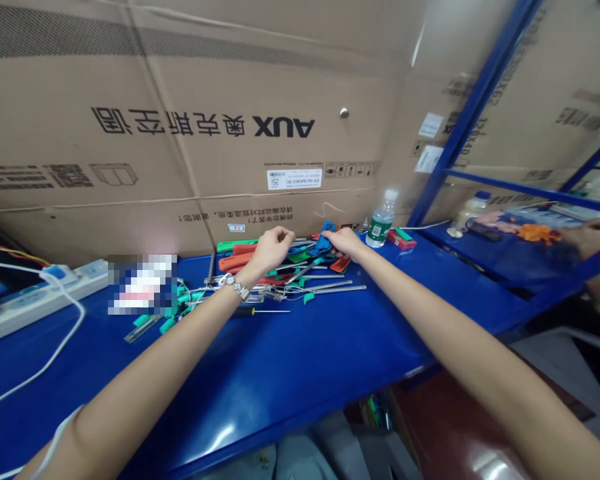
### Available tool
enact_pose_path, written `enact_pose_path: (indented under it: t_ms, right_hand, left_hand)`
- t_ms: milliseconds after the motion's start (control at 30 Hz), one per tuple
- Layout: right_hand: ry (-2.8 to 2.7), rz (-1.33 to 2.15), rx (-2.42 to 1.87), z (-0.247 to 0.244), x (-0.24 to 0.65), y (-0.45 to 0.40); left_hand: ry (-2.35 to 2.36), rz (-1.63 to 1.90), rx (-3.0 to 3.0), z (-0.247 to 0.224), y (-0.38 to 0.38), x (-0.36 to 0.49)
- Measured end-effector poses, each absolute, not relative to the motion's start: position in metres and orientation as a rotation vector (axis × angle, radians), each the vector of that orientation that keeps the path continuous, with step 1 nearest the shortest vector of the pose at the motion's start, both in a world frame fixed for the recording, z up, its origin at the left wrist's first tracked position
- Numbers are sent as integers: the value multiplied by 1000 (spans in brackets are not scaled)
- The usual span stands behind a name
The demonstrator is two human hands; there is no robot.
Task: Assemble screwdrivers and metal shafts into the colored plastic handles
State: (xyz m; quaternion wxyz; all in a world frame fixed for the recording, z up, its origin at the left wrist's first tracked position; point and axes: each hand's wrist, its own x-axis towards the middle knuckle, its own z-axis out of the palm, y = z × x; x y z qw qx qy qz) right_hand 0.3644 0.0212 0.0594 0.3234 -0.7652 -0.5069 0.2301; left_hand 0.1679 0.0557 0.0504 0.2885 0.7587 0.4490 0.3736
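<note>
My right hand (346, 243) is closed on a blue plastic piece (324, 241) at the right end of a heap of hand tools by the cardboard. My left hand (274, 249), a metal-banded watch (241, 289) at its wrist, is over the middle of the heap. Its fingers are curled together, and what they hold, if anything, is hidden. Orange handles (234, 263) and a green handle (230, 246) stick out left of this hand. Thin metal tools with teal ends (337, 288) and a screwdriver (270, 311) lie nearer to me.
Behind the blue table (300, 373) stands a large cardboard box (230, 160). To the right are a water bottle (381, 223), a small red box (401, 241) and a blue metal frame (473, 110). A power strip (10, 313) with a white cable lies left. Another person's hand (587, 241) shows far right.
</note>
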Motion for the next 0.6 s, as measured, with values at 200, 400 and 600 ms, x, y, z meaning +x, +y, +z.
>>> enact_pose_path:
  t_ms: [200, 400, 600]
  right_hand:
    - [-1578, 282, -2498, 76, 375, 54]
    - [-1687, 24, -2491, 73, 364, 49]
    - [-1580, -81, -2367, 72, 357, 23]
  left_hand:
    - [1343, 729, 2556, 40, 62, 135]
    - [1322, 643, 2775, 34, 60, 117]
    - [1333, 551, 2780, 38, 66, 121]
